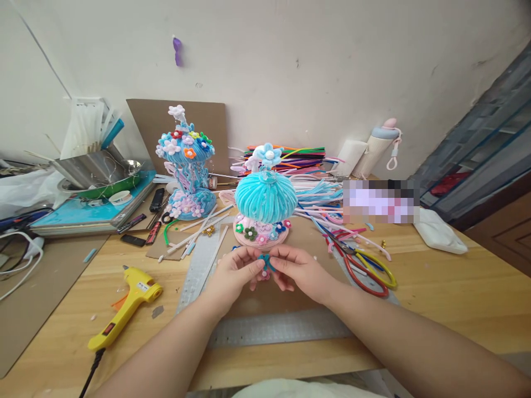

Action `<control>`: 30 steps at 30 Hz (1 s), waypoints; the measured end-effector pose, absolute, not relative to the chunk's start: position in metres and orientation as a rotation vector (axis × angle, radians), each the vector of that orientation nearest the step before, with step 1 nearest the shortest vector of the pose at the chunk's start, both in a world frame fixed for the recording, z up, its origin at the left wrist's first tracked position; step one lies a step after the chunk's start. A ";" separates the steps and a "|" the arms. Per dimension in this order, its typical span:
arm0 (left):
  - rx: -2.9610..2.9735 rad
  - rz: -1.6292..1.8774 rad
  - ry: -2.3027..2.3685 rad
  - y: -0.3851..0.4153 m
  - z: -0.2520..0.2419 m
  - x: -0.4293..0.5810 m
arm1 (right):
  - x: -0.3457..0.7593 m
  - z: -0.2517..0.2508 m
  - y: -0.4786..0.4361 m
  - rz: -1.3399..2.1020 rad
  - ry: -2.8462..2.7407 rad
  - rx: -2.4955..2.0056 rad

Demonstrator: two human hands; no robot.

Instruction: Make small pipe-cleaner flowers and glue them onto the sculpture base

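Between the fingertips of both hands is a small teal pipe-cleaner flower [264,262]. My left hand [240,271] pinches it from one side, and my right hand [296,268] pinches it from the other. Just below it a pink flower [265,275] shows between the hands. Right behind my hands stands a pipe-cleaner jellyfish lamp [266,196] with a turquoise ribbed dome and a light blue flower on top. Its pink base [249,241] carries several small coloured flowers. The hands partly hide the cardboard [265,304] beneath them.
At left lies a yellow hot glue gun [133,301]. Scissors with red handles [360,276] and a yellow-handled pair [388,271] rest at right. A flower-covered jellyfish piece [186,160] stands behind, left. Pipe cleaners [286,157], a metal pot [93,168] and a bottle [375,149] line the back.
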State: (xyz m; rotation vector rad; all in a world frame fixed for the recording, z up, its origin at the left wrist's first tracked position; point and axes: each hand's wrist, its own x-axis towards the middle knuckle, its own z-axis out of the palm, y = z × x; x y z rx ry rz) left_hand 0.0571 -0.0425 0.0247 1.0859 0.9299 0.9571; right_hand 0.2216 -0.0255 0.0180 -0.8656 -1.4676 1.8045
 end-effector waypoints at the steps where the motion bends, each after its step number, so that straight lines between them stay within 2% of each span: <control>1: 1.037 0.955 0.917 -0.042 0.025 0.057 | 0.221 0.017 -0.025 1.823 -1.449 -0.864; 4: 0.876 0.953 0.883 -0.042 0.026 0.055 | 0.223 0.021 -0.020 1.724 -1.473 -0.937; 6: 0.798 0.935 0.855 -0.042 0.026 0.054 | 0.234 0.031 -0.015 1.421 -1.642 -1.062; 10: 0.726 0.885 0.818 -0.042 0.027 0.052 | 0.282 0.051 -0.008 0.568 -2.058 -1.483; 14: 0.679 0.843 0.839 -0.044 0.027 0.054 | 0.340 0.036 -0.012 0.229 -2.121 -1.878; 19: 0.659 0.835 0.878 -0.048 0.028 0.057 | 0.377 -0.003 -0.023 0.291 -2.229 -1.960; 22: 0.674 0.835 0.870 -0.048 0.030 0.057 | 0.390 -0.014 -0.026 0.164 -2.103 -1.946; 30: 0.676 0.810 0.907 -0.049 0.029 0.058 | 0.407 -0.005 -0.023 0.387 -2.170 -2.098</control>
